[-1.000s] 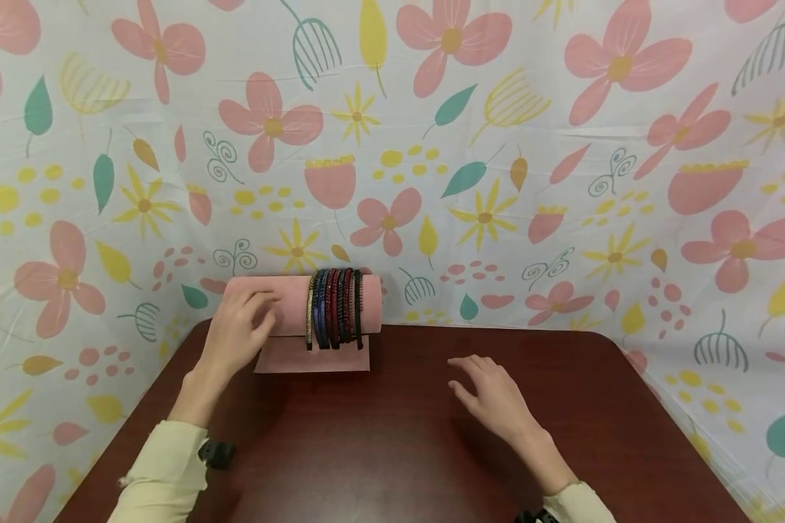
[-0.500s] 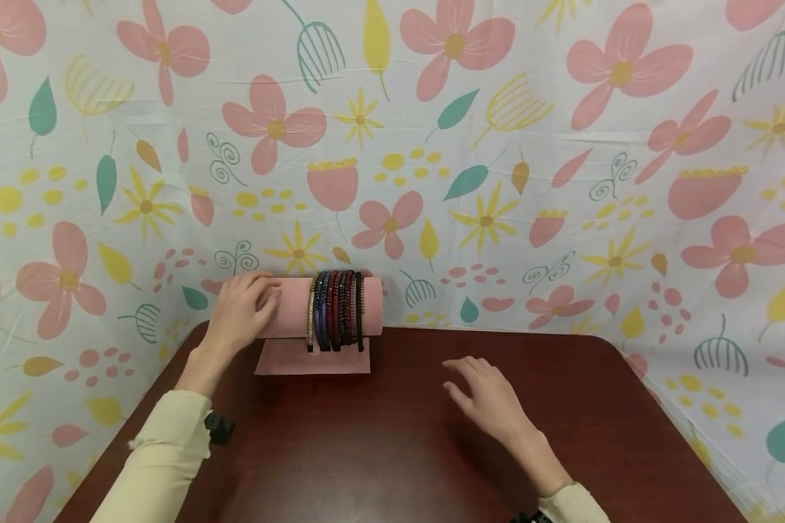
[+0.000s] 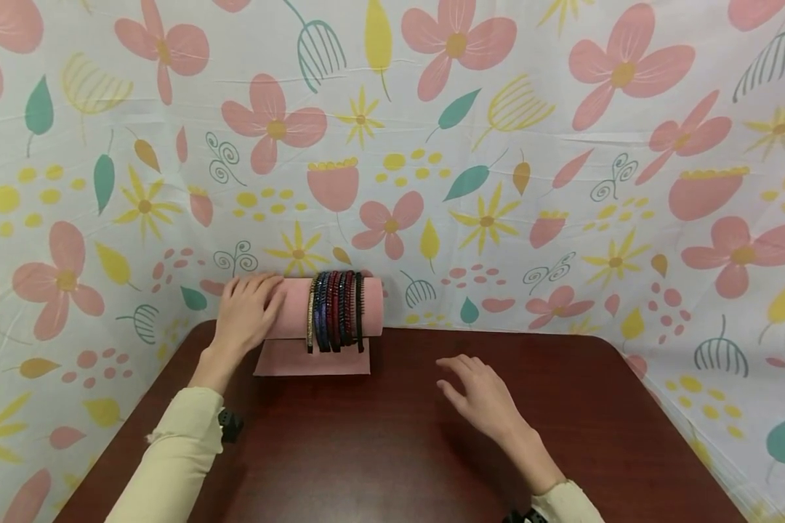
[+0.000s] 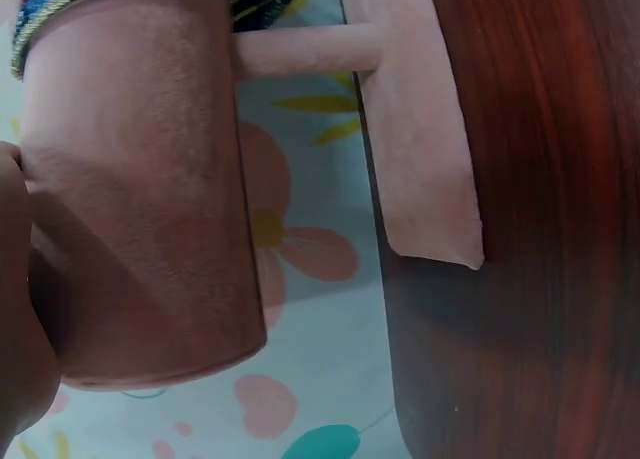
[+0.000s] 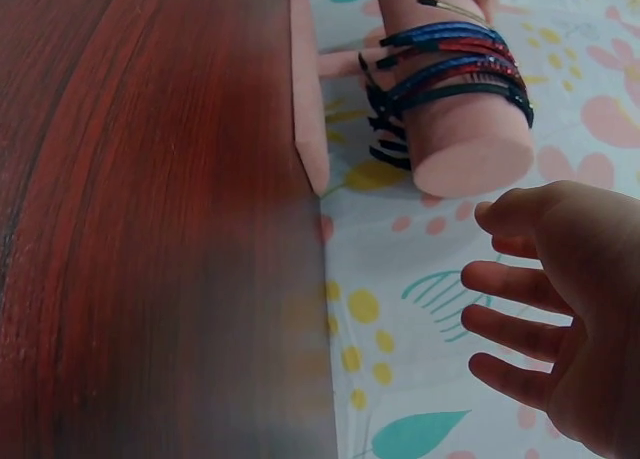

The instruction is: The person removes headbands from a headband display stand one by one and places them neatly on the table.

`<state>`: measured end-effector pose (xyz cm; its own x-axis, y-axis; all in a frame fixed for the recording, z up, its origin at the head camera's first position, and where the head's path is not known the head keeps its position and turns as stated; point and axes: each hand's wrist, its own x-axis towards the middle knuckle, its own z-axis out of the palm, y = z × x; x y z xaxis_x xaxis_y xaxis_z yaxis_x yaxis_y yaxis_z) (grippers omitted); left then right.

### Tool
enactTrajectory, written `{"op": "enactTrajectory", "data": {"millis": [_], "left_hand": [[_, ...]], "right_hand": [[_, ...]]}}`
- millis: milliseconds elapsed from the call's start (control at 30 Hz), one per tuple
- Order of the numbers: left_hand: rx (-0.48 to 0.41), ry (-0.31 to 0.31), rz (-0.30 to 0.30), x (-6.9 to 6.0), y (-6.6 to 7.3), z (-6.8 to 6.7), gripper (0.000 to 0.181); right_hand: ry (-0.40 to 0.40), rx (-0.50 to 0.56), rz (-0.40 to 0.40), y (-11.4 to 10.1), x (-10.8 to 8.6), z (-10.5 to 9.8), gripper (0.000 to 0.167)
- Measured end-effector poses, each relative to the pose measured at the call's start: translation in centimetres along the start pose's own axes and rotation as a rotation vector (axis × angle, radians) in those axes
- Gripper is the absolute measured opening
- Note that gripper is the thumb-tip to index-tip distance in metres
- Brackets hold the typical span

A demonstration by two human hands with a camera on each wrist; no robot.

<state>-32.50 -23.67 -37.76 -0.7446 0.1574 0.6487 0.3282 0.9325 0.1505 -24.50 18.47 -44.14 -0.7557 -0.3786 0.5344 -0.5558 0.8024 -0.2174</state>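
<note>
A pink headband stand [image 3: 293, 305] has a padded horizontal roll on a short post and a flat pink base [image 3: 314, 357]. Several headbands [image 3: 335, 309], gold, blue, red and black, circle the roll's right part. My left hand [image 3: 245, 309] grips the bare left end of the roll, fingers over the top and thumb toward the front; the far fingertips are hidden. In the left wrist view only part of that hand [image 4: 22, 309] shows, against the roll [image 4: 140, 199]. My right hand [image 3: 487, 399] hovers over the table to the right, fingers relaxed and apart, holding nothing.
The stand is at the back left of a dark red-brown wooden table [image 3: 366, 450] with rounded corners. A white flower-print cloth [image 3: 392, 109] hangs right behind the table and down both sides.
My left hand has moved slightly right and settled over the roll's left end, its fingers closing on it. My right hand has drifted a little left. Stand and headbands stay put.
</note>
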Motion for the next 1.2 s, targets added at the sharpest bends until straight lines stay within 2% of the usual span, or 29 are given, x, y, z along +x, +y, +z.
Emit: {"op": "enactTrajectory", "data": {"millis": [200,400,500,800,1000,1200], "left_hand": [[0.065,0.062,0.027,-0.3,-0.4,0.9,0.040],[0.058,0.132,0.041,-0.2,-0.4,1.3,0.037],[0.051,0.137,0.029,-0.3,-0.3,1.4,0.036],[0.035,0.090,-0.003,-0.1,-0.4,1.5,0.038],[0.029,0.127,-0.014,-0.3,-0.4,1.6,0.037],[0.027,0.150,-0.014,-0.2,-0.2,1.8,0.036]], "right_hand": [[0.005,0.012,0.001,-0.3,0.4,0.1,0.033],[0.010,0.031,0.007,-1.1,1.6,0.0,0.032],[0.020,0.045,-0.002,-1.6,2.2,0.4,0.032],[0.052,0.074,0.004,-3.6,4.6,0.9,0.029],[0.090,0.106,0.002,-5.1,6.7,1.0,0.029],[0.067,0.144,0.030,-6.2,7.9,1.3,0.031]]}}
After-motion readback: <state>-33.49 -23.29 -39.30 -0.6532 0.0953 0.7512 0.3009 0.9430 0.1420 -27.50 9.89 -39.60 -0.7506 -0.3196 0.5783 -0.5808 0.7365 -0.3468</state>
